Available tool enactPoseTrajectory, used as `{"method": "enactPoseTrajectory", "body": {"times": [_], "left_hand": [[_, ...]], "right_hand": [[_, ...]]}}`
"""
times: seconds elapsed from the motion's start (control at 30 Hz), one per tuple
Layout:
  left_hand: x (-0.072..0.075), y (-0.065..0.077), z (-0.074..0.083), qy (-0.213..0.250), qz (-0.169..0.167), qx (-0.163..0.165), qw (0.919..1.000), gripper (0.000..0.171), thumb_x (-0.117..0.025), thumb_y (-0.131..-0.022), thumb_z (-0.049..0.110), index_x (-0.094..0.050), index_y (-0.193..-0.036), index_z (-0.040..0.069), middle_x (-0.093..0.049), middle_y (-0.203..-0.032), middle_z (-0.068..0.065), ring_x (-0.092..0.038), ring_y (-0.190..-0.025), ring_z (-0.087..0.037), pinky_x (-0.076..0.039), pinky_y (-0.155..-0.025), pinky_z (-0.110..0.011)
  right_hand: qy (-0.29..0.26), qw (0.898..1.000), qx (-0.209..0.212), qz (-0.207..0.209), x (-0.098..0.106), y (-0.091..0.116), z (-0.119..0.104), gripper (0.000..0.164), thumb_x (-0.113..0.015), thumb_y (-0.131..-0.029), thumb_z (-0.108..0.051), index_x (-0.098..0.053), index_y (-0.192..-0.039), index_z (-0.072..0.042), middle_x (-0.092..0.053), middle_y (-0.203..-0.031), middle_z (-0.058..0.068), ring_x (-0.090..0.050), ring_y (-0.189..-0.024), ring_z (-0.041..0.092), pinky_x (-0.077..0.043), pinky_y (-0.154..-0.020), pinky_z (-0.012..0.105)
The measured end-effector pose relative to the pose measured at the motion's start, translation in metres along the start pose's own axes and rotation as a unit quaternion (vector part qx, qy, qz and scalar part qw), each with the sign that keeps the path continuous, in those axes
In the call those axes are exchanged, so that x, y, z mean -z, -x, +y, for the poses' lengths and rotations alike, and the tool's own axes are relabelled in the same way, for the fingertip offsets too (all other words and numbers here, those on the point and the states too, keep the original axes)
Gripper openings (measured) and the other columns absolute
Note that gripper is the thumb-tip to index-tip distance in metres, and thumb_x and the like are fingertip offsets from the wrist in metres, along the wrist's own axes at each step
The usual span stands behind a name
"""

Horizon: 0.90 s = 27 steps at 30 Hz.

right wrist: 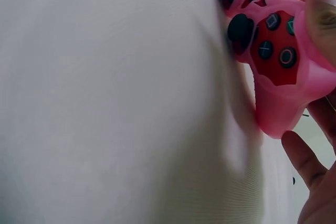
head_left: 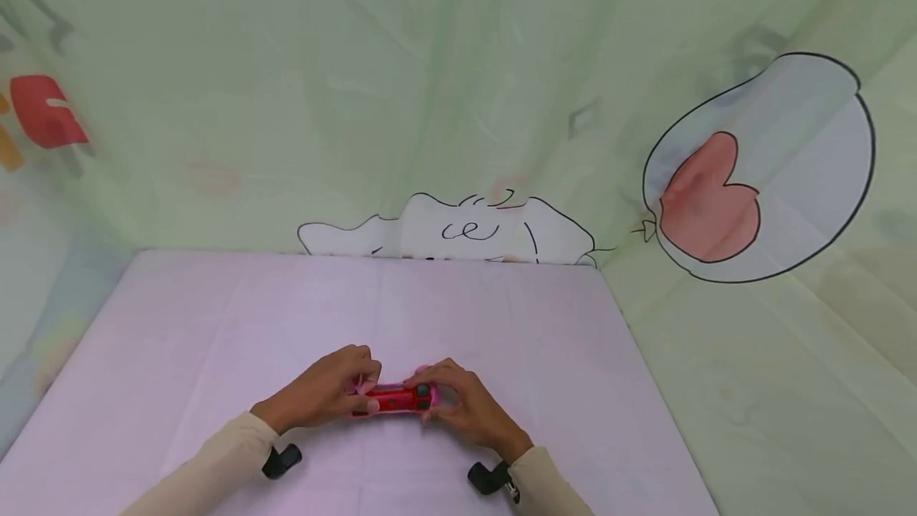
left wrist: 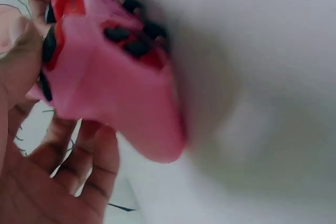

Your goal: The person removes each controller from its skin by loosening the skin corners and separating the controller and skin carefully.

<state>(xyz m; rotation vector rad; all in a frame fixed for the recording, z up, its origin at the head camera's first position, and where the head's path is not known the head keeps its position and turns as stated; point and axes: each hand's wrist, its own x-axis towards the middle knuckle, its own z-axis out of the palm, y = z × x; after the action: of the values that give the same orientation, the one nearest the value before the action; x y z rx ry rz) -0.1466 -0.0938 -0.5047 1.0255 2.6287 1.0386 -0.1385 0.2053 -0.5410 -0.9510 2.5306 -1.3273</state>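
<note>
Both hands hold a red game controller (head_left: 394, 399) in a pink soft cover (left wrist: 123, 93), standing on edge close over the table. At its left end my left hand (head_left: 331, 390) pinches between thumb and fingers. My right hand (head_left: 467, 406) grips the other end, thumb on the near side and fingers on the far side. The upward edge shows bare red shell and dark shoulder buttons, with pink rim around it. Dark thumbsticks (right wrist: 240, 29) and symbol buttons (right wrist: 281, 40) poke through the cover's openings toward my body.
A pale cloth-covered table (head_left: 301, 301) spreads around the hands. Behind it and at the sides hang light green printed curtains (head_left: 358, 102), one with a heart balloon drawing (head_left: 809, 173). Dark camera mounts (head_left: 282, 462) stick out by both wrists.
</note>
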Motion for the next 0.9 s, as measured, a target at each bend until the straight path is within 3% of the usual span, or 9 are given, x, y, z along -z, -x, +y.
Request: {"method": "enactPoseTrajectory", "body": {"times": [0.13, 0.4, 0.67, 0.9], "left_hand": [[-0.004, 0.008, -0.001, -0.021, 0.048, -0.003, 0.9986, 0.035, -0.086, -0.088, 0.041, -0.052, -0.082, 0.032, -0.049, -0.087, 0.009, -0.047, -0.083, -0.006, -0.039, -0.068, -0.019], [-0.007, 0.024, 0.0, -0.063, 0.107, -0.027, 0.9918, 0.031, -0.087, -0.087, 0.034, -0.056, -0.086, 0.033, -0.049, -0.088, 0.012, -0.045, -0.082, -0.002, -0.04, -0.067, -0.017], [-0.012, 0.036, 0.003, -0.094, 0.146, -0.029, 0.9845, 0.036, -0.09, -0.081, 0.021, -0.057, -0.086, 0.032, -0.052, -0.092, 0.02, -0.05, -0.085, -0.003, -0.045, -0.068, -0.019], [-0.018, 0.039, 0.009, -0.063, 0.171, -0.012, 0.9833, 0.043, -0.092, -0.078, 0.007, -0.061, -0.089, 0.035, -0.058, -0.096, 0.024, -0.053, -0.09, 0.001, -0.049, -0.067, -0.019]], "right_hand": [[0.001, 1.0, -0.001, 0.004, -0.001, 0.0, -0.003, 0.053, -0.09, -0.081, -0.019, -0.073, -0.13, -0.028, -0.071, -0.132, -0.015, -0.059, -0.133, 0.01, -0.047, -0.118, 0.042], [0.025, 0.998, 0.049, 0.041, -0.007, 0.004, 0.002, 0.055, -0.088, -0.082, -0.019, -0.071, -0.134, -0.023, -0.072, -0.132, -0.007, -0.061, -0.127, 0.014, -0.052, -0.111, 0.038], [0.024, 0.999, 0.016, 0.046, -0.011, 0.006, -0.002, 0.053, -0.087, -0.083, -0.02, -0.073, -0.133, -0.026, -0.071, -0.132, -0.011, -0.06, -0.127, 0.01, -0.051, -0.112, 0.038], [0.032, 0.998, 0.007, 0.049, -0.013, 0.007, -0.002, 0.054, -0.088, -0.082, -0.02, -0.072, -0.132, -0.03, -0.069, -0.132, -0.016, -0.059, -0.124, 0.008, -0.053, -0.11, 0.037]]}}
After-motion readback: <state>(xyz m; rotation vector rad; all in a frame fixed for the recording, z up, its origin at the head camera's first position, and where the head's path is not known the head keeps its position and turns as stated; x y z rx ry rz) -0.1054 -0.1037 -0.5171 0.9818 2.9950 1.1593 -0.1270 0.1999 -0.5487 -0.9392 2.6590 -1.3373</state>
